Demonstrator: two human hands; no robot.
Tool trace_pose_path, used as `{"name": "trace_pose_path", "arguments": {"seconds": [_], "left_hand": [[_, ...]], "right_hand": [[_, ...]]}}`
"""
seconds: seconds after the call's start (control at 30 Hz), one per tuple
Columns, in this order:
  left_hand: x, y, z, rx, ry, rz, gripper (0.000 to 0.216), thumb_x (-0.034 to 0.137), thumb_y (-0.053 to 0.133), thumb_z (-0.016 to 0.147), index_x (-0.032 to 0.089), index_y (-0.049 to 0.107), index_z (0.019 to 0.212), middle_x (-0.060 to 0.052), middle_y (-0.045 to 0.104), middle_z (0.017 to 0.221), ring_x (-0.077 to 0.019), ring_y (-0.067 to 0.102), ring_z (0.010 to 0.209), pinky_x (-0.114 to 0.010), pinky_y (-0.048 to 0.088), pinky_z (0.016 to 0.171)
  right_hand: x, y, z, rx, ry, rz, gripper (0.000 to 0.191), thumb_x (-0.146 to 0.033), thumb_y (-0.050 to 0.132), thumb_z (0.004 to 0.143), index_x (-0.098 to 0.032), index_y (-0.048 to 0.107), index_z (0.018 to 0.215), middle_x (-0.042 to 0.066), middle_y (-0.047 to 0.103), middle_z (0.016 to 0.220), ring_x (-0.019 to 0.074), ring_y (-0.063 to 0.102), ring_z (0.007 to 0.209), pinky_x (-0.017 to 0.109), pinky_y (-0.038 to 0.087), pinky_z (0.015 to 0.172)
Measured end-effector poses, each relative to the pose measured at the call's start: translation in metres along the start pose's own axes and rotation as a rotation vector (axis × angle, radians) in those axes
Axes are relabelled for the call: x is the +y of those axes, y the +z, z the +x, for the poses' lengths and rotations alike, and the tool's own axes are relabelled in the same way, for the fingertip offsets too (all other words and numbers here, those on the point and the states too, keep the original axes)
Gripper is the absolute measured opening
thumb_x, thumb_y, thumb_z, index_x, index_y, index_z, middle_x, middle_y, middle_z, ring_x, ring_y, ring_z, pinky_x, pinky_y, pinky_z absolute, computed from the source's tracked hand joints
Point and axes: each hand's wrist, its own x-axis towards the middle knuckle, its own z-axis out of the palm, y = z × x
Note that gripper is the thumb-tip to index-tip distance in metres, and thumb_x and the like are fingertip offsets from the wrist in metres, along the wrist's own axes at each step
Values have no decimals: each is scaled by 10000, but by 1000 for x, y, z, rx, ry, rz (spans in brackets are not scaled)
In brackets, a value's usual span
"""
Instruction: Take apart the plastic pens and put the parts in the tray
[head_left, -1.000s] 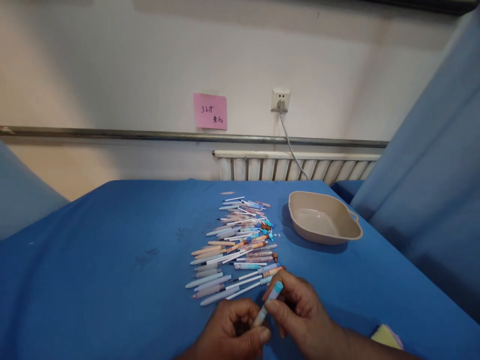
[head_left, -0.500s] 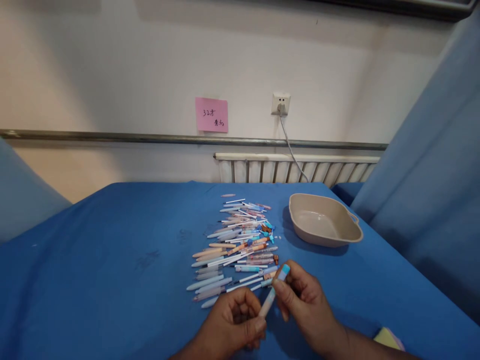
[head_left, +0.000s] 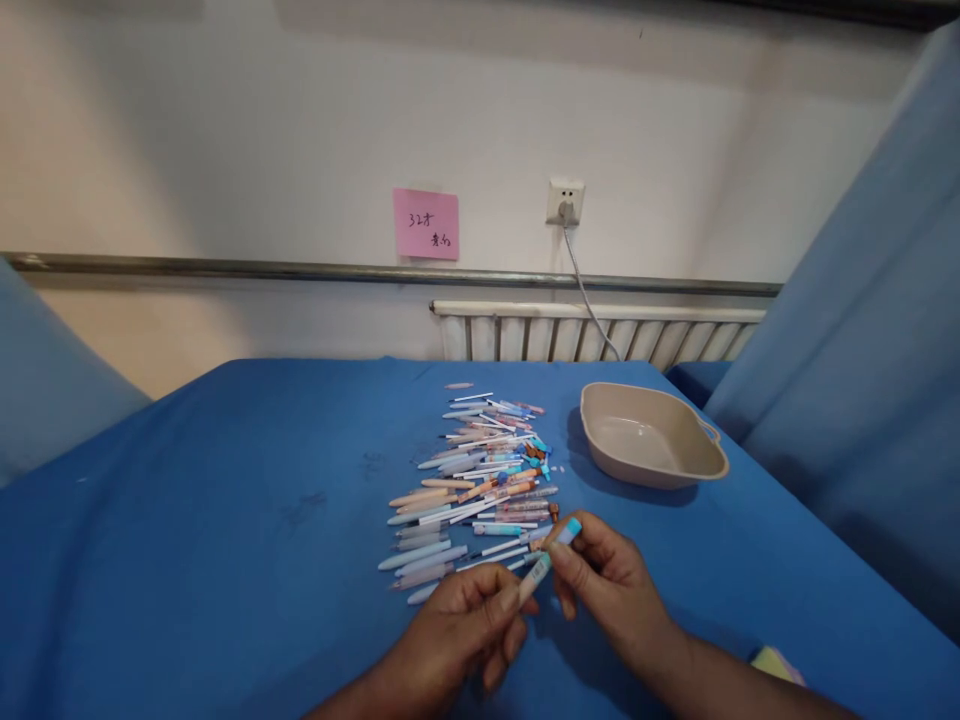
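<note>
Between my two hands is a pale pen barrel [head_left: 535, 577] with a bright blue end, tilted up to the right. My left hand [head_left: 469, 630] pinches its lower end between thumb and fingers. The fingers of my right hand [head_left: 604, 575] are closed on the upper part, just below the blue tip. Just beyond my hands lies a long pile of pen parts [head_left: 480, 500]: pale blue, grey and peach barrels, white refills, and printed pieces with blue or brown ends. My left hand covers the nearest pieces of the pile.
A beige plastic basin [head_left: 652, 440] stands on the blue cloth [head_left: 225, 520] right of the pile. Yellow and pink paper pads [head_left: 776, 665] lie by my right forearm. Behind are a radiator [head_left: 600, 325], a wall rail and a plugged-in socket [head_left: 565, 202]. Curtains hang at both sides.
My left hand has turned slightly and its grip has shifted along the pen's lower end. My right hand keeps its hold. The view has moved slightly.
</note>
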Motion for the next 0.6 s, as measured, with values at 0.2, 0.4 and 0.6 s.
{"name": "trace_pose_path", "arguments": {"seconds": [0.2,0.4,0.6], "left_hand": [[9,-2,-2,29,-10,-46,378,497,702,734,131,610,758,74,486,445,-31,301,289,-160,267,339],[12,0,-4,63,-63,-150,505,597,547,799,102,649,805,-31,619,540,-80,456,322,-183,331,344],[15,2,-4,84,-98,-130,460,563,563,792,125,593,655,0,546,413,-69,387,273,-175,276,322]], "right_hand": [[13,-9,4,-111,23,102,233,-372,684,806,-179,653,933,-39,564,585,70,505,459,188,408,471],[16,-12,7,-18,36,145,169,-335,664,835,-167,675,854,-49,568,514,57,475,441,198,362,514],[15,-14,10,21,22,162,193,-355,665,832,-164,665,859,-58,553,478,63,453,448,208,340,530]]}}
